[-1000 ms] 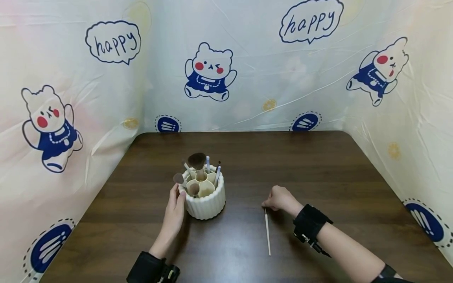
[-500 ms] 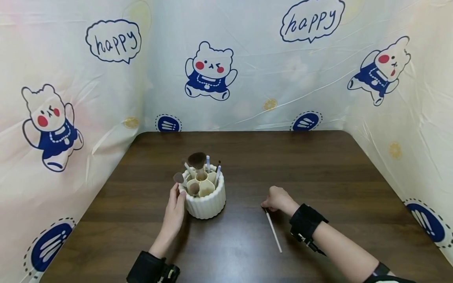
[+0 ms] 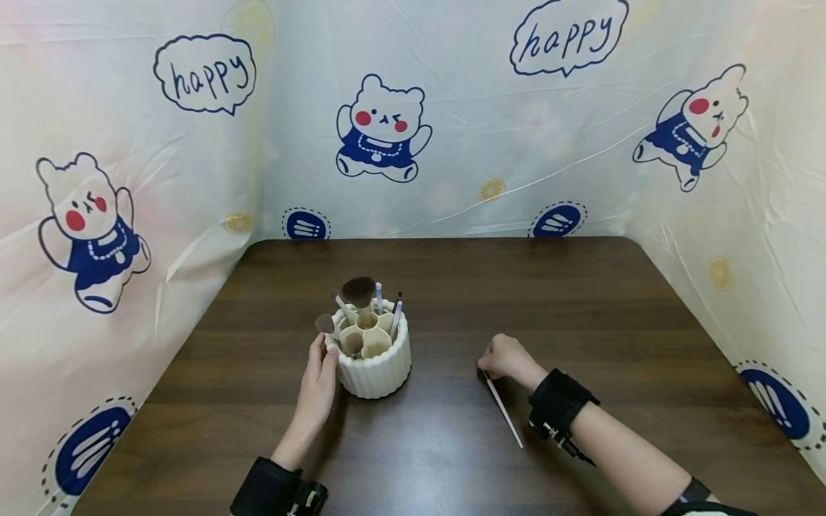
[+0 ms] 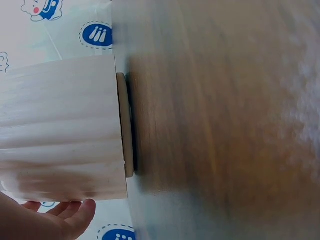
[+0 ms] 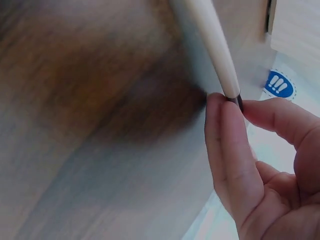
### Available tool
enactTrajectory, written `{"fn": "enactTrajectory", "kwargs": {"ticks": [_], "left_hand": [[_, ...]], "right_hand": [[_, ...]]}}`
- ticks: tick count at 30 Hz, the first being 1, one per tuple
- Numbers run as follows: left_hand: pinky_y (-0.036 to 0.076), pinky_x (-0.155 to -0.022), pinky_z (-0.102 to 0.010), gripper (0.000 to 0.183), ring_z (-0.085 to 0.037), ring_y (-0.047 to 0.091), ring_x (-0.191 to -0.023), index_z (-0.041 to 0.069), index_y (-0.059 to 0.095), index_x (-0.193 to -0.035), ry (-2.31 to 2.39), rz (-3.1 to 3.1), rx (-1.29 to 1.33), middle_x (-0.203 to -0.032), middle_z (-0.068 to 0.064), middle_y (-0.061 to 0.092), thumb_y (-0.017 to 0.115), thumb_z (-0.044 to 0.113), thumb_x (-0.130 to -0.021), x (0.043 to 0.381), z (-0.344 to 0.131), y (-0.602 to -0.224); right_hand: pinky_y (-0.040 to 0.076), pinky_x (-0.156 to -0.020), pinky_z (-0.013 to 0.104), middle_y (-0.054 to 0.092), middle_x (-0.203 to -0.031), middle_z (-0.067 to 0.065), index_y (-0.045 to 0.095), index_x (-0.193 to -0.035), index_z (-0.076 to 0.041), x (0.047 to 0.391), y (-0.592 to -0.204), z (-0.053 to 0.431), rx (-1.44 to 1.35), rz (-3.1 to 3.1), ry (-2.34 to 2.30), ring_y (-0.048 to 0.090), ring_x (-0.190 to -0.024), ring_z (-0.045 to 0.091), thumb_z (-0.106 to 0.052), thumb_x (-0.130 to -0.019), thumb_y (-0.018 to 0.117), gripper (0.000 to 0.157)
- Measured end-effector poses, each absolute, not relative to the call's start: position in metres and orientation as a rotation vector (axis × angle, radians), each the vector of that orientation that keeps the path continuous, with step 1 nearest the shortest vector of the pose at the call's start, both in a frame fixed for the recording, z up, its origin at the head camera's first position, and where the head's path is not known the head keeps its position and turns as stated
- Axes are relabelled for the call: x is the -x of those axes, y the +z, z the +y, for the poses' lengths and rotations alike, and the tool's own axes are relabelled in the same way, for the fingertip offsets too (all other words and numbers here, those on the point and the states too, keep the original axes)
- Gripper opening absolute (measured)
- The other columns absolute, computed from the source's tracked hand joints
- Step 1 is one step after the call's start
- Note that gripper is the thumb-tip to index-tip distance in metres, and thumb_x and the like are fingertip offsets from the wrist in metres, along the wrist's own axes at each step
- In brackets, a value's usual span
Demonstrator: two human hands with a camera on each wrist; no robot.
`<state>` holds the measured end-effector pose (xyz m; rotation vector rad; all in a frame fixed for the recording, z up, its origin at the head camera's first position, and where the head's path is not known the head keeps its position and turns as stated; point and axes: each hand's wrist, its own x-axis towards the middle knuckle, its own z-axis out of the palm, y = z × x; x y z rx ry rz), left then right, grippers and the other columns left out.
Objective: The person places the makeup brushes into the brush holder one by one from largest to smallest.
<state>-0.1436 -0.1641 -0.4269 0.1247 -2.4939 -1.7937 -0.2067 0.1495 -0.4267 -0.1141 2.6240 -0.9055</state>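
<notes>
My left hand rests against the left side of a cream fluted brush holder, thumb toward the front. In the left wrist view its fingertips lie along the holder's wall. Several makeup brushes stand in the holder's compartments, among them a large dark-bristled one. To the right, my right hand pinches a thin makeup brush near its dark end, between thumb and fingers. The pale handle slants down toward the table's front right; the brush tip is hidden by the fingers.
Both hands work over a dark wooden table. Behind and at the sides hangs a pale printed curtain with bears and "happy" bubbles. Each wrist wears a black strap with a camera, such as the right strap.
The thin brush's free end has swung to the right and slightly up in the head view, with the right hand shifting slightly. The left hand and holder have stayed put.
</notes>
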Motion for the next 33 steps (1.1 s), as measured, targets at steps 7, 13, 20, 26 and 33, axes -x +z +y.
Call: {"fn": "enactTrajectory", "kwargs": {"ticks": [7, 13, 20, 26, 33], "left_hand": [[0.018, -0.118, -0.052, 0.06, -0.037, 0.016, -0.146, -0.001, 0.007, -0.152, -1.799, -2.485, -0.109, -0.156, -0.027, 0.017, 0.03, 0.028, -0.105, 0.144, -0.164, -0.428], [0.018, -0.118, -0.052, 0.06, -0.038, 0.016, -0.146, -0.001, 0.007, -0.152, -1.79, -2.493, -0.101, -0.156, -0.027, 0.016, 0.03, 0.029, -0.105, 0.144, -0.165, -0.428], [0.018, -0.118, -0.052, 0.06, -0.037, 0.016, -0.146, 0.0, 0.007, -0.152, -1.797, -2.49, -0.1, -0.157, -0.027, 0.016, 0.029, 0.029, -0.105, 0.144, -0.165, -0.428], [0.018, -0.118, -0.052, 0.061, -0.037, 0.016, -0.146, -0.001, 0.007, -0.152, -1.804, -2.493, -0.112, -0.157, -0.026, 0.016, 0.029, 0.032, -0.105, 0.145, -0.165, -0.43], [0.017, -0.119, -0.052, 0.062, -0.036, 0.015, -0.147, 0.0, 0.006, -0.152, -1.802, -2.503, -0.112, -0.157, -0.025, 0.015, 0.028, 0.034, -0.105, 0.145, -0.165, -0.43]], "right_hand": [[0.052, -0.068, 0.026, 0.069, -0.066, 0.009, 0.05, -0.05, -0.009, 0.211, -0.421, 0.153, 0.092, 2.613, -0.996, 0.065, -0.061, 0.015, -0.009, -0.088, 0.061, 0.039], [0.052, -0.064, 0.026, 0.073, -0.096, 0.018, 0.072, -0.082, 0.003, 0.218, -0.408, 0.157, 0.079, 2.632, -1.082, 0.068, -0.068, 0.014, -0.012, -0.089, 0.059, 0.021], [0.056, -0.082, 0.037, 0.07, -0.108, 0.021, 0.07, -0.106, 0.005, 0.223, -0.387, 0.159, 0.068, 2.647, -1.244, 0.071, -0.087, 0.027, -0.015, -0.094, 0.056, 0.027], [0.056, -0.083, 0.036, 0.07, -0.107, 0.021, 0.068, -0.111, 0.003, 0.226, -0.374, 0.153, 0.061, 2.671, -1.466, 0.07, -0.092, 0.028, -0.018, -0.094, 0.057, 0.029], [0.052, -0.069, 0.017, 0.072, -0.1, 0.021, 0.07, -0.108, 0.002, 0.224, -0.353, 0.13, 0.083, 2.675, -1.857, 0.065, -0.073, 0.003, -0.017, -0.093, 0.06, 0.026]]}}
